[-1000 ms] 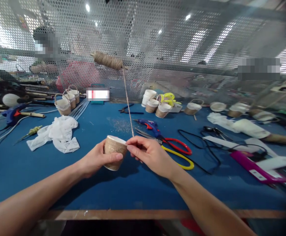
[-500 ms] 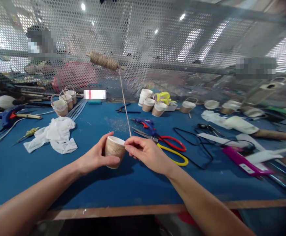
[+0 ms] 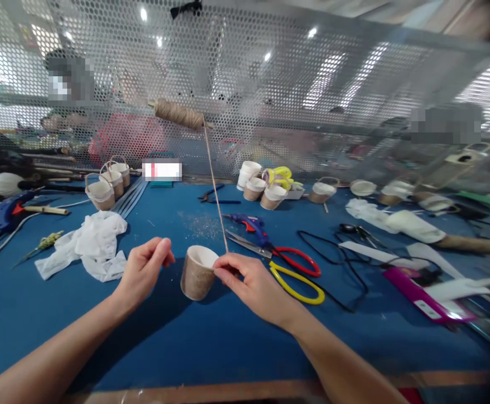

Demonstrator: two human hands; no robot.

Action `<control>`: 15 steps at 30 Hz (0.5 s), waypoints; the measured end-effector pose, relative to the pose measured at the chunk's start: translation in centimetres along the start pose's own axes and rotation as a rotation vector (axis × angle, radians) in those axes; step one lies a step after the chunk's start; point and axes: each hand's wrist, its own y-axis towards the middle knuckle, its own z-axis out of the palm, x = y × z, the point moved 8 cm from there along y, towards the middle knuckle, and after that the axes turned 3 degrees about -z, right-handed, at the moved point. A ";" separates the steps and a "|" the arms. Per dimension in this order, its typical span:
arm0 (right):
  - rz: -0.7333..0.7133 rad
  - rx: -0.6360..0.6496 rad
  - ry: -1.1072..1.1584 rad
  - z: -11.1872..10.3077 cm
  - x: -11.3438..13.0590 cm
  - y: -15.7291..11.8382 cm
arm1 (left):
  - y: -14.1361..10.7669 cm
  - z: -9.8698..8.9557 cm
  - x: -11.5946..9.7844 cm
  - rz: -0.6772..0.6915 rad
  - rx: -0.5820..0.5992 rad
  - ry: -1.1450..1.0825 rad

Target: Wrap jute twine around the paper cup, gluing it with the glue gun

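A small white cup (image 3: 198,275), wrapped in brown twine or bark-like covering, tilts slightly above the blue table. My right hand (image 3: 247,280) pinches it at the right side of its rim, with a twine strand (image 3: 217,196) running up from the fingers. That strand leads to a twine spool (image 3: 178,114) mounted at the mesh panel. Just left of the cup, apart from it, my left hand (image 3: 144,269) is closed, fingers curled and thumb against them, with nothing visible in it. Beyond my right hand lie scissors (image 3: 297,280) with red and yellow handles and a blue glue gun (image 3: 249,224).
A crumpled white cloth (image 3: 97,244) lies at left, near another glue gun (image 3: 12,210). Small handled cups (image 3: 101,195) stand in groups at the back. Pliers (image 3: 220,196) lie behind the scissors. A purple power strip (image 3: 425,294) and cables occupy the right.
My left hand has let go of the cup and moved left, its fingers curling. The cup now hangs from my right hand's pinch. The view has tipped slightly upward.
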 end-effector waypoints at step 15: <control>-0.111 -0.003 -0.063 0.8 1.1 -0.1 | -2.5 4.5 -3.4 0.468 0.242 0.430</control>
